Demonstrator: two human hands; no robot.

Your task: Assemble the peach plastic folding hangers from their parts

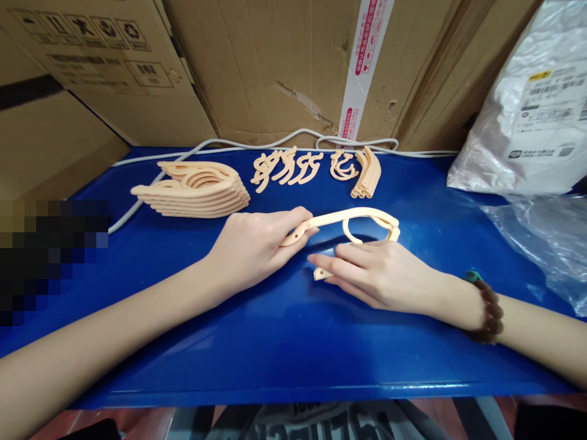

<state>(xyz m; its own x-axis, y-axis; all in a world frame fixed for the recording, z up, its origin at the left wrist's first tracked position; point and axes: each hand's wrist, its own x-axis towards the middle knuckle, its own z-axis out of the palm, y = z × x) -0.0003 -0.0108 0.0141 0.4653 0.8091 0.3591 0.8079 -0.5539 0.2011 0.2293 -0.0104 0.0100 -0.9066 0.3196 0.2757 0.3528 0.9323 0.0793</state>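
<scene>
Both of my hands grip one cream plastic folding hanger [351,214] above the middle of the blue table. My left hand [254,241] pinches one end of its long arm between thumb and fingers. At the other side, my right hand [380,272] is closed around the second part, whose holed tip [321,274] sticks out past the fingers. A curved piece [351,232] shows between the hands, partly hidden by my right hand. Beyond my left hand lies a stack of matching hangers [197,192]. Loose hooks [307,168] and a bundle of curved bars [367,174] lie behind.
A white cable [211,142] runs along the back of the blue table [293,348]. Cardboard boxes [275,67] stand behind it. At the right are a white plastic package [541,110] and clear plastic film [545,238]. A pixelated patch covers the left edge.
</scene>
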